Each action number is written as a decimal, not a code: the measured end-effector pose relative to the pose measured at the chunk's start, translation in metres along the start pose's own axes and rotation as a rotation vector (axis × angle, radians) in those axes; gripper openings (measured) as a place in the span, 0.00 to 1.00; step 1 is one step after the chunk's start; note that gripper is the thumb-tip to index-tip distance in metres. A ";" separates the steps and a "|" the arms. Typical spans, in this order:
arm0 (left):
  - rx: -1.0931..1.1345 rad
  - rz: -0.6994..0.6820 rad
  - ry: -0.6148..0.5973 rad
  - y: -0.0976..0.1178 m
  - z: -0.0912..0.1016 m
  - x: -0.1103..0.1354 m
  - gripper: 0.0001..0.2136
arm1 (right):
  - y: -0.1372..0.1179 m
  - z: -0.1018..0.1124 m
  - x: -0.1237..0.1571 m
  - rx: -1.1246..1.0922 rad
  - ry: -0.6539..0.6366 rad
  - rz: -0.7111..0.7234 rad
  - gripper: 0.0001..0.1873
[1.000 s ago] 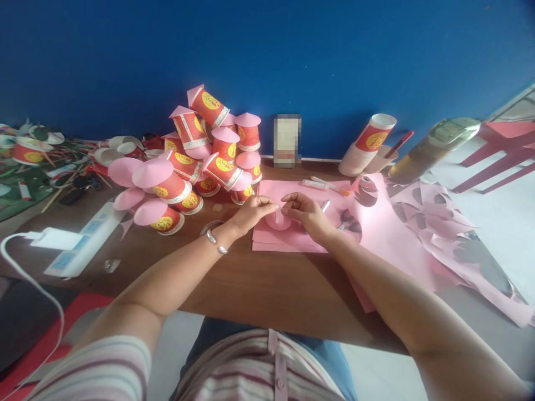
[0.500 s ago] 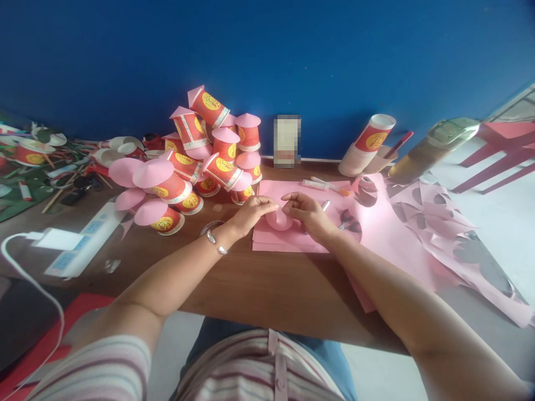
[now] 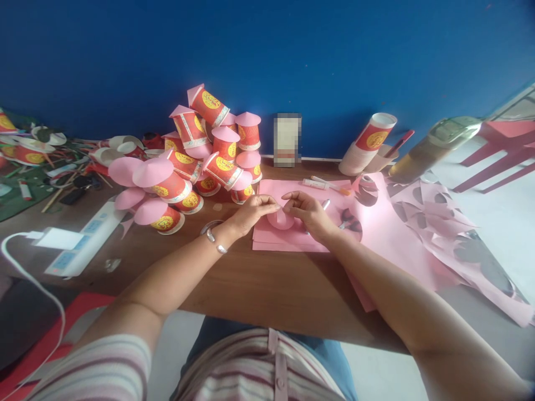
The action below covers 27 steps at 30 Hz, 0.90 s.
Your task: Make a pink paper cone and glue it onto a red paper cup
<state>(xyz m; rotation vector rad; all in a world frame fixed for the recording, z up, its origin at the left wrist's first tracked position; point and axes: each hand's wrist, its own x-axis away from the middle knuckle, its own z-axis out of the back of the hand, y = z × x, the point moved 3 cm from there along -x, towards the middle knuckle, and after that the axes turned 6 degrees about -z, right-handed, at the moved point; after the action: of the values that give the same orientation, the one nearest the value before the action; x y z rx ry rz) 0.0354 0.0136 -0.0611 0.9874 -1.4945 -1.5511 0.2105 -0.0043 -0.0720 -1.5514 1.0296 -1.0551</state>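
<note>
My left hand (image 3: 254,213) is closed in a pinch, thumb against forefinger, over a stack of pink paper sheets (image 3: 271,245). Facing it, my right hand (image 3: 307,213) is also pinched, its fingertips almost meeting the left ones. Whatever lies between the fingertips is too small to make out. Right below them is a round pink paper piece (image 3: 280,223), partly hidden by the fingers. A marker (image 3: 325,204) and scissors (image 3: 350,220) lie on the sheets beside my right hand, and more pens (image 3: 315,184) lie behind it.
Red paper cups with pink cone tops (image 3: 225,167) are piled at the back left. A power strip (image 3: 86,242) with a white plug is at the left. Stacked cups (image 3: 370,142), a bottle (image 3: 437,147) and cut pink scraps (image 3: 434,223) are at the right. A blue wall (image 3: 267,67) rises behind.
Both hands stay pinched above the round pink paper with barely any movement. The view has shifted very slightly.
</note>
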 end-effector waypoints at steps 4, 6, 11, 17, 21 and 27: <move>0.002 -0.010 0.033 0.002 0.000 0.000 0.12 | -0.001 0.001 0.001 0.029 0.057 0.009 0.23; 0.002 -0.015 0.055 0.003 0.000 0.001 0.14 | -0.003 0.000 0.002 0.075 0.065 0.022 0.23; -0.057 -0.035 0.055 0.005 0.000 0.002 0.15 | -0.006 -0.002 0.004 0.192 0.018 -0.034 0.26; -0.057 -0.052 0.042 0.005 0.000 0.002 0.16 | -0.002 0.001 0.004 0.179 0.019 -0.097 0.27; 0.033 -0.037 0.043 0.001 0.001 0.002 0.15 | 0.002 0.002 0.003 0.124 0.008 -0.116 0.24; 0.244 0.033 -0.009 -0.006 0.000 0.000 0.14 | -0.003 0.001 0.001 -0.177 0.030 -0.078 0.22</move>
<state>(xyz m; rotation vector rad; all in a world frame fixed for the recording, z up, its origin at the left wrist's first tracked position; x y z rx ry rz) 0.0352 0.0136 -0.0668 1.0875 -1.7270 -1.3734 0.2120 -0.0043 -0.0691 -1.7345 1.1160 -1.0663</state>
